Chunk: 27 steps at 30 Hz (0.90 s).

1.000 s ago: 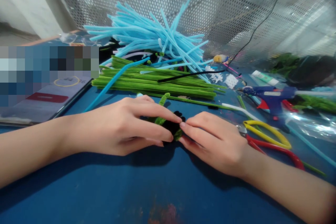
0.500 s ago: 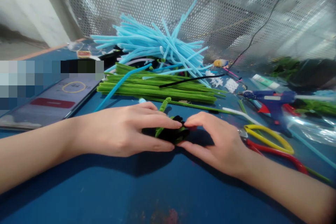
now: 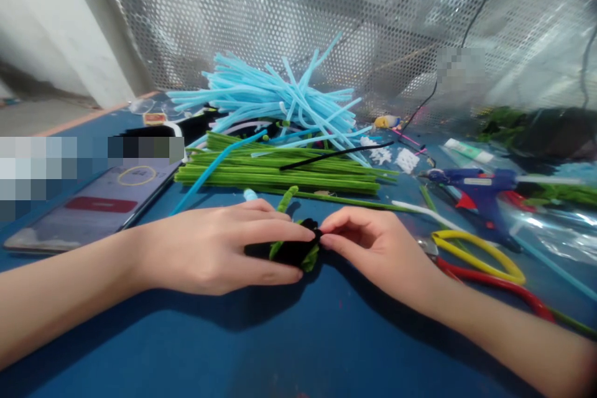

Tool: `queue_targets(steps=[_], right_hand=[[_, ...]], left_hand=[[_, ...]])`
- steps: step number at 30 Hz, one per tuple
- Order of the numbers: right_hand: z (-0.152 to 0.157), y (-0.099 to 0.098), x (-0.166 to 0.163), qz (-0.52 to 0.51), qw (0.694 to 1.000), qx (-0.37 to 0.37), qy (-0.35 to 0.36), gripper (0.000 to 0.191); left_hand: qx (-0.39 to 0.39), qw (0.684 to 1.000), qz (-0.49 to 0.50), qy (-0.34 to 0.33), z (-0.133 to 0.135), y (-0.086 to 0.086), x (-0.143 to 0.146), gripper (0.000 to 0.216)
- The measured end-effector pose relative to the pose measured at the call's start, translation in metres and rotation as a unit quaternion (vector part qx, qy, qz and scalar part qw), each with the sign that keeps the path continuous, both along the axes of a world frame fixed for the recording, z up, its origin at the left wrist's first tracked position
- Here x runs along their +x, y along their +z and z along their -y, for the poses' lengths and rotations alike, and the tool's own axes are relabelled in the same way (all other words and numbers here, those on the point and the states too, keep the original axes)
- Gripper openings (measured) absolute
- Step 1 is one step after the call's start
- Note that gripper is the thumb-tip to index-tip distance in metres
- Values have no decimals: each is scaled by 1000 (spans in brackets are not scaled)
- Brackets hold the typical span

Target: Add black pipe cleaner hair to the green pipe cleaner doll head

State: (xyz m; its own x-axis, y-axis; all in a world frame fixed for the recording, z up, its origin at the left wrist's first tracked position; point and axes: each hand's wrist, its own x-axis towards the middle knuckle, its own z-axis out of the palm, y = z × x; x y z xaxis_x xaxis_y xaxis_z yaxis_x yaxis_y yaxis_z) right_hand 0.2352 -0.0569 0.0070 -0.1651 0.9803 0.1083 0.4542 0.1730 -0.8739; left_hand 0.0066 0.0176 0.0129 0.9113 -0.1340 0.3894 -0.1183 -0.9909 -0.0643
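Observation:
A small black and green pipe-cleaner figure (image 3: 293, 253) sits low over the blue table. My left hand (image 3: 219, 245) grips it from the left, index finger on top and thumb along its near side. A fuzzy green stalk (image 3: 288, 198) sticks up from it behind my fingers, and a light blue tip (image 3: 250, 195) shows beyond my knuckles. At the figure's right end my right hand (image 3: 368, 239) has thumb and index finger pinched together against the black edge. Part of the figure is hidden under my left fingers.
Behind my hands lie green pipe cleaners (image 3: 280, 174) with a heap of light blue ones (image 3: 280, 90) beyond. A phone (image 3: 93, 205) lies at left. Red-and-yellow handled pliers (image 3: 480, 261) and a blue glue gun (image 3: 485, 183) are at right. A perforated metal sheet (image 3: 280, 6) stands behind.
My right thumb and index finger, spread apart at the figure's right side before, have closed into a pinch at its edge. My left hand keeps its grip; the whole view has shifted slightly.

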Motion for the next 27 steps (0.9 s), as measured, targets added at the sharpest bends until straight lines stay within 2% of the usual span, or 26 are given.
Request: queue_targets(steps=[7,10,13,17,19,23,27], right_hand=[[-2,-4,-2,-16,999,-22,-38,2],[-5,-7,1,-66,996,-36,-48,15],[-2,-5,4,-112,992,-61,-8,29],[7,7,4,-133,988,-66,45,25],[11,13,3,-160,985,-50,42,24],[14,20,0,-212,976,-41,28,23],[17,21,-1,-255,965,-40,35,22]], left_hand=[[-10,1000,6,3,-2,0,2,31],[-29,1000,5,10,-1,-1,1,29],[-77,997,-5,5,2,0,-2,29],[-39,999,-9,-27,7,2,-6,39],[-80,996,17,-24,8,4,-7,49],[-238,968,81,23,15,9,-4,78],[-307,942,94,99,28,5,-7,77]])
